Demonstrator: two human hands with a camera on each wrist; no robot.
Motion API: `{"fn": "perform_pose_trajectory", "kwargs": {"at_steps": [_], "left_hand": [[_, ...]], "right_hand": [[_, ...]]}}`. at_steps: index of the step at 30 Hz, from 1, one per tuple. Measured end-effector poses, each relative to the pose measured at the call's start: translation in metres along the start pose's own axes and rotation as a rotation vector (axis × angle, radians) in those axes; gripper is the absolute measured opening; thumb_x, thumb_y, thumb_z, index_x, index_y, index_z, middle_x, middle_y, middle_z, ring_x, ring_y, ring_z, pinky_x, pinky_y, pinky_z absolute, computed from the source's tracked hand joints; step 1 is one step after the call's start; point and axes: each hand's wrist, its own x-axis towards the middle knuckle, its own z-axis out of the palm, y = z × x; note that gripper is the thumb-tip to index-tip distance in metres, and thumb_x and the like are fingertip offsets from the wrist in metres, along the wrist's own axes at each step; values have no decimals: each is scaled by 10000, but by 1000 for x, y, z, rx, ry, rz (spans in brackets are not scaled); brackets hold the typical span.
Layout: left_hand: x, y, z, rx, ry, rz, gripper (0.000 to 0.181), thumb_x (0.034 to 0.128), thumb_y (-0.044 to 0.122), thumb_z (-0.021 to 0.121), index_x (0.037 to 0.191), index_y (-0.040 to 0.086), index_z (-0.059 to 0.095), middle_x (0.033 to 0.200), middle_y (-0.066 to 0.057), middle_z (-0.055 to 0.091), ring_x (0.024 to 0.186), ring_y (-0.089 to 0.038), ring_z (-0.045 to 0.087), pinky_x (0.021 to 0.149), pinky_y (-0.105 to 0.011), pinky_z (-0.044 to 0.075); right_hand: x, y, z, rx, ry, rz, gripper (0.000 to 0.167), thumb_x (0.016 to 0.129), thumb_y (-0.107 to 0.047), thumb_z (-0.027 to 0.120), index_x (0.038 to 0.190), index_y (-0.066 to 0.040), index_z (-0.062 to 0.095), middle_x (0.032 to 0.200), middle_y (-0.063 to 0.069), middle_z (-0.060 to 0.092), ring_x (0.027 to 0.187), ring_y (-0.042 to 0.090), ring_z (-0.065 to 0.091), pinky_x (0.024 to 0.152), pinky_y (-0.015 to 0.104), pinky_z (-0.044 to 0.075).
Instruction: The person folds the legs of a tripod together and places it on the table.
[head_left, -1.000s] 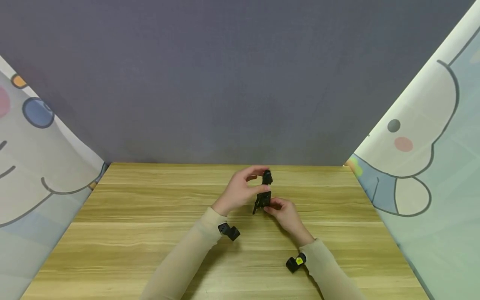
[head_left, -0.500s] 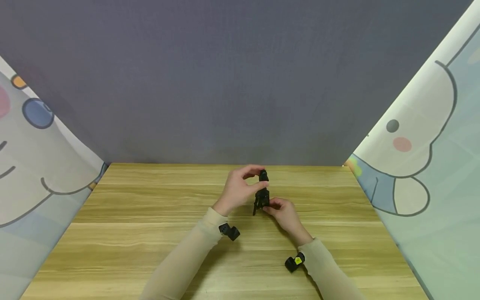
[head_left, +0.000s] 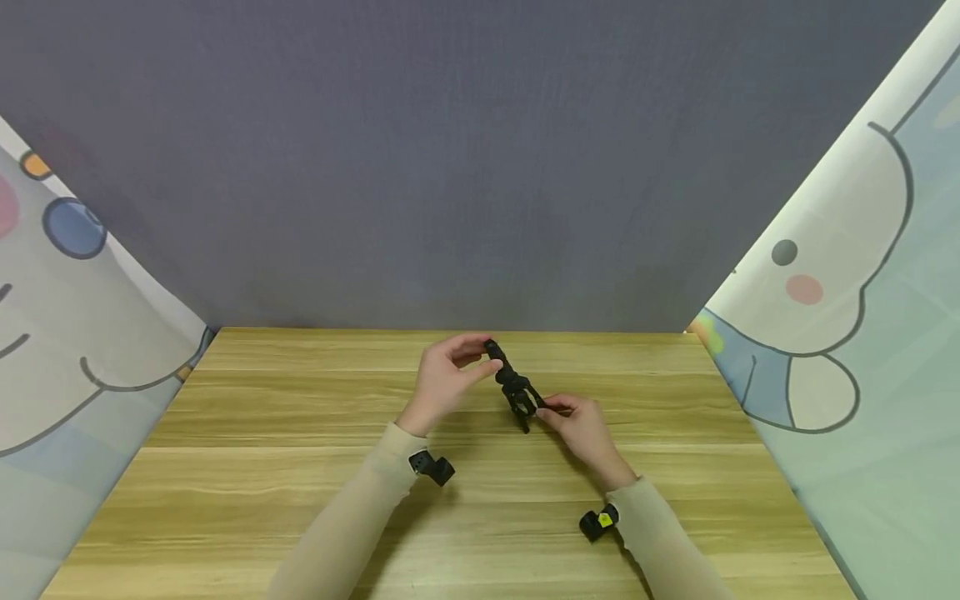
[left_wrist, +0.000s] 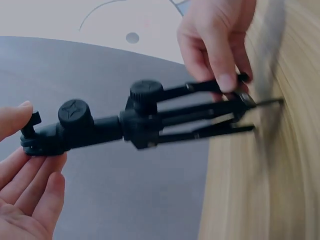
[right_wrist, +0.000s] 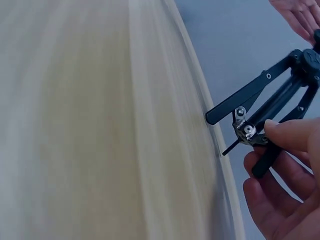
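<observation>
A small black mini tripod (head_left: 515, 382) is held above the tabletop between both hands, tilted with its head up and to the left. My left hand (head_left: 442, 379) pinches the head end; in the left wrist view the thumb is at the small top screw and fingers lie beneath the head. Two round knobs (left_wrist: 75, 114) sit along the tripod's neck. With thumb and fingers, my right hand (head_left: 587, 429) pinches one leg (right_wrist: 267, 160) near its foot. The legs stand partly spread around a center rod, with silver joints (right_wrist: 245, 125) between them.
The wooden table (head_left: 300, 483) runs back to a dark grey panel (head_left: 480, 167). Printed cartoon curtains (head_left: 825, 333) hang at both sides. A black wrist camera (head_left: 432, 468) is strapped on the left wrist, another (head_left: 598, 523) on the right.
My left hand has moved left, swinging the tripod's head leftward from near upright to a slant. The legs now look more spread. My right hand has shifted slightly right, keeping its pinch.
</observation>
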Motion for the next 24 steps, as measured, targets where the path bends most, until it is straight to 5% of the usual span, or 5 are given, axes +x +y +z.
{"fn": "perform_pose_trajectory", "kwargs": {"at_steps": [5, 11, 24], "left_hand": [[-5, -9, -14, -27, 9, -77, 362, 840, 45, 803, 1185, 2, 701, 1117, -131, 720, 1036, -263, 689, 869, -346, 558], [-14, -22, -31, 43, -15, -173, 395, 862, 92, 795, 1236, 30, 685, 1182, -106, 700, 1070, -265, 669, 888, -328, 547], [-28, -54, -60, 223, -159, -303, 414, 848, 154, 817, 1222, 24, 697, 1162, -63, 699, 1039, -239, 667, 870, -361, 553]], "right_hand": [[2, 1, -7, -15, -2, -25, 103, 847, -41, 787, 949, -47, 782, 899, 61, 743, 792, 177, 693, 686, 279, 566], [4, 4, -13, -16, -12, -11, 105, 859, -62, 787, 963, -65, 771, 889, 30, 729, 800, 173, 682, 687, 280, 562], [13, 12, -19, -80, -47, -87, 110, 864, -103, 794, 971, -126, 778, 938, 13, 731, 803, 137, 678, 679, 279, 560]]}}
